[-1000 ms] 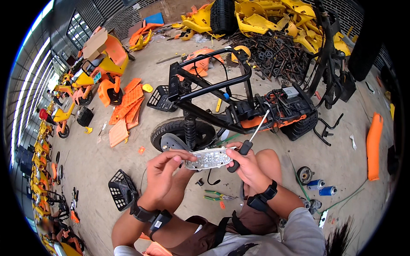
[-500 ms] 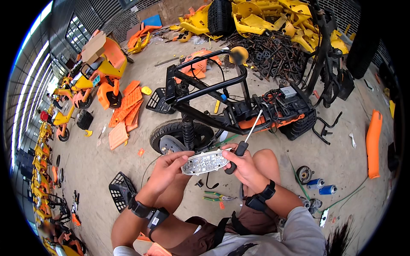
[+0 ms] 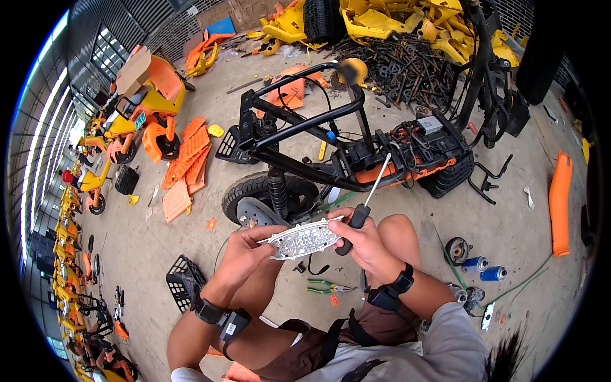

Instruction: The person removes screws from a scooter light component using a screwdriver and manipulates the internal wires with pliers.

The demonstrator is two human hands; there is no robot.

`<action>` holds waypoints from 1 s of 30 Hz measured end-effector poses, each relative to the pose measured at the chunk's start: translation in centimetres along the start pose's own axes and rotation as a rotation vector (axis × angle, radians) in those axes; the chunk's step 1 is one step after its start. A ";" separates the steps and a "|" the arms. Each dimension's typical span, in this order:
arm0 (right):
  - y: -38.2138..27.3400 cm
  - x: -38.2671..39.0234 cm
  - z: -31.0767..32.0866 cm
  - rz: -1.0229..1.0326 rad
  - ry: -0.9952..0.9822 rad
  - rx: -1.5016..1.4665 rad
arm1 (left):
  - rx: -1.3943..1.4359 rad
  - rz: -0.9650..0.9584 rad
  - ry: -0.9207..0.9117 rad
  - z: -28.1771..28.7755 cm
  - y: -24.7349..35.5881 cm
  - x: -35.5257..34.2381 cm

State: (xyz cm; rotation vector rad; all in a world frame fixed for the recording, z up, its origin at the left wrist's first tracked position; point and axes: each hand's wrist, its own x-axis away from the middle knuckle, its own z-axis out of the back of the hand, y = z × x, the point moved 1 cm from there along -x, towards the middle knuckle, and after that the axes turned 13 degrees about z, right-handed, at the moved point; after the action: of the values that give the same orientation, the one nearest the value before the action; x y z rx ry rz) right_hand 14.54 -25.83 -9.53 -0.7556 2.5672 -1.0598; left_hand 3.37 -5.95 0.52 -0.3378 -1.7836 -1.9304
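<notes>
Between my two hands is a flat, oval silver panel [image 3: 304, 240] with small tabs along its rim and a patterned inner face. My left hand [image 3: 249, 251] pinches its left end, thumb at the edge. At the other end, the thumb and fingers of my right hand [image 3: 363, 240] touch the panel while also gripping a screwdriver [image 3: 358, 219] with a black handle. Its long shaft slants up and away, the tip in front of the stripped scooter frame [image 3: 305, 137]. Below the panel, green-handled pliers [image 3: 328, 288] lie on the floor.
The scooter's rear wheel [image 3: 238, 197] is just beyond my left hand. Blue cans [image 3: 493, 274] and a round metal part [image 3: 457, 250] sit at right. A black basket [image 3: 184, 280] stands left, near orange panels [image 3: 188, 162]. Yellow body parts [image 3: 375, 19] and rusty hardware [image 3: 407, 70] pile up behind.
The silver panel has tilted slightly, its right end higher, and moved a little left. My left fingers have curled further around its end. The screwdriver stays in my right hand.
</notes>
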 end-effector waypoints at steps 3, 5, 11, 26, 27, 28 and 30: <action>0.0 0.0 0.0 0.008 0.004 0.023 | 0.014 0.005 -0.005 0.0 -0.1 0.0; 0.1 0.0 0.1 0.019 0.009 0.019 | 0.023 0.006 -0.008 0.0 0.0 0.0; 0.3 -0.1 0.1 0.063 0.000 0.048 | 0.090 0.045 -0.025 0.1 -0.2 0.0; 0.4 0.1 -0.2 0.076 -0.046 0.157 | 0.056 0.095 -0.006 0.9 -1.0 0.0; 0.4 0.0 -0.2 0.078 -0.049 0.155 | 0.070 0.097 -0.009 0.8 -1.0 0.0; 0.4 0.0 -0.1 0.080 -0.053 0.153 | 0.083 0.099 -0.012 0.7 -0.9 0.0; 0.5 0.0 -0.1 0.083 -0.044 0.156 | 0.103 0.104 -0.015 0.7 -0.9 -0.1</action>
State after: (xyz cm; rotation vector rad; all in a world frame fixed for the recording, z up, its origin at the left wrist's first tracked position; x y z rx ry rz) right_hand 14.37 -25.50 -9.82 -0.6210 2.4230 -1.1861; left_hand 2.86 -5.24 -0.22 -0.4021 -1.8300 -1.7629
